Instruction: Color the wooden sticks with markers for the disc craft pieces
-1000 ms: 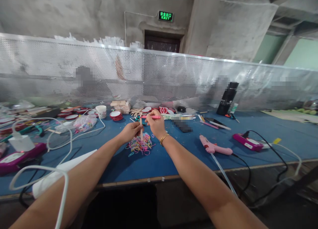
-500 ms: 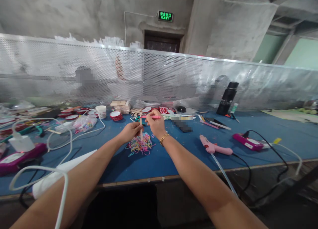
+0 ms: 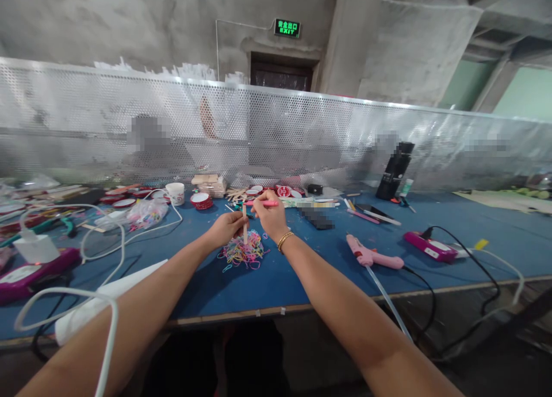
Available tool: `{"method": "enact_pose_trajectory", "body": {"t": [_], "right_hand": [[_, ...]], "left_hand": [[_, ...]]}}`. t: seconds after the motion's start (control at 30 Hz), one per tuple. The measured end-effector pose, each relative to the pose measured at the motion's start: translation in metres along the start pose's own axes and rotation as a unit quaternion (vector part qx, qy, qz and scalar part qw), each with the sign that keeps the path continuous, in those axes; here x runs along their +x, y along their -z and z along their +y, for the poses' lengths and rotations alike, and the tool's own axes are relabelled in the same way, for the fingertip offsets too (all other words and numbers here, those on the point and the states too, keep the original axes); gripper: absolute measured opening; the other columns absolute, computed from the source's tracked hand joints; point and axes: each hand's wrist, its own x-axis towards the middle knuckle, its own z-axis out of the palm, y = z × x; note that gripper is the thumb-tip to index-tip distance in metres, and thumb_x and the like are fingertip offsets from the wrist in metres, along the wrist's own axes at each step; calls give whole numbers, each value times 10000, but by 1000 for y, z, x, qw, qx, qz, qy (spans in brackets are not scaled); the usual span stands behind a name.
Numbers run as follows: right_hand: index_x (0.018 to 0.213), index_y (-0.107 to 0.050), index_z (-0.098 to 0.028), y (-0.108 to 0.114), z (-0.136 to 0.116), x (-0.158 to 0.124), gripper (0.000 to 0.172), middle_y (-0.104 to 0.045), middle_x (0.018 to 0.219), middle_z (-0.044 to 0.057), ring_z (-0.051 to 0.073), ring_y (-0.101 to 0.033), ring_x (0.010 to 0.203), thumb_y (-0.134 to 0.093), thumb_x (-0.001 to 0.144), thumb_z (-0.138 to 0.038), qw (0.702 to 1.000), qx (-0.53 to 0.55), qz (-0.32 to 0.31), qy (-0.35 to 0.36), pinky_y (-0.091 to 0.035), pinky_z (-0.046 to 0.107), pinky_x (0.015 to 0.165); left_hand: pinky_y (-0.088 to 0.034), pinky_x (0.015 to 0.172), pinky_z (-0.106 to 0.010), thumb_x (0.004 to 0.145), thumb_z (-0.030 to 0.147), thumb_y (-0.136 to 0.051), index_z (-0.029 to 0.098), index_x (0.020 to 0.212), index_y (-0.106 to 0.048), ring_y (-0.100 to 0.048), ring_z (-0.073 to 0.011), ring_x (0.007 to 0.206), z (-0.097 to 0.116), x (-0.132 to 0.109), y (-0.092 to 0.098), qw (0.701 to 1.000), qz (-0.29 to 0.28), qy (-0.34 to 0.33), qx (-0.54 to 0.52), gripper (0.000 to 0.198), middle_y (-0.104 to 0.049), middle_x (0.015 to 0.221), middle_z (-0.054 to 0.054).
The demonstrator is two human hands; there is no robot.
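Observation:
Pinched upright in my left hand point(image 3: 228, 227) is a flat wooden craft stick point(image 3: 245, 230), its lower end over a heap of small colourful plastic clips or loops point(image 3: 244, 254). My right hand point(image 3: 271, 214) is closed around a pink pen point(image 3: 268, 203), held almost level. The pen's tip is by the top of the stick; whether it touches, I cannot tell. Both hands are close together above the blue table point(image 3: 276, 288).
To the right lie a pink glue gun point(image 3: 373, 256), a purple power strip point(image 3: 431, 246) and a black bottle point(image 3: 394, 172). Behind my hands are red tape rolls point(image 3: 201, 200), wood pieces point(image 3: 209, 184) and a paper cup point(image 3: 175, 193). White cable point(image 3: 114, 328) loops at left.
Both hands, the stick and the pen look the same as before. My dark-clothed legs below the table edge have shifted slightly.

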Motion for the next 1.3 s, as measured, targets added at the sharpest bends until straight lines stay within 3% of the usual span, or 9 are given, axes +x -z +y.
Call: {"method": "enact_pose_trajectory", "body": {"t": [0.67,0.87,1.1,1.3], "right_hand": [[728,-477,-209,0,3,-1,126,-556,608,-41,98,-497,532,-515,799,-306,999,43,13,-1,-409,216,545],[851,-510,-215,-1,-1,-3,118,-554,633,-43,97,-484,503,-469,837,-324,997,77,18,12,-401,215,505],[918,-581,-216,-1,-1,-4,241,-589,762,-6,116,-540,651,-430,893,-403,998,9,37,47,-446,233,645],[930,-584,-210,1,1,-6,219,-617,864,20,146,-569,779,-460,878,-383,997,-8,42,64,-457,260,745]], "left_hand": [[-295,440,-215,839,503,-501,161,737,-567,-401,-79,420,-2,2,0,999,10,-1,-38,363,-486,498,29],[-318,450,-217,827,470,-522,156,711,-566,-423,-88,440,3,0,0,998,36,-17,-42,338,-479,490,26],[-325,448,-213,836,469,-515,161,703,-551,-435,-89,442,2,7,4,996,79,-35,-37,338,-514,507,15],[-325,454,-218,845,431,-509,163,716,-560,-439,-92,441,13,5,-9,995,82,-10,-51,302,-509,497,23]]}}
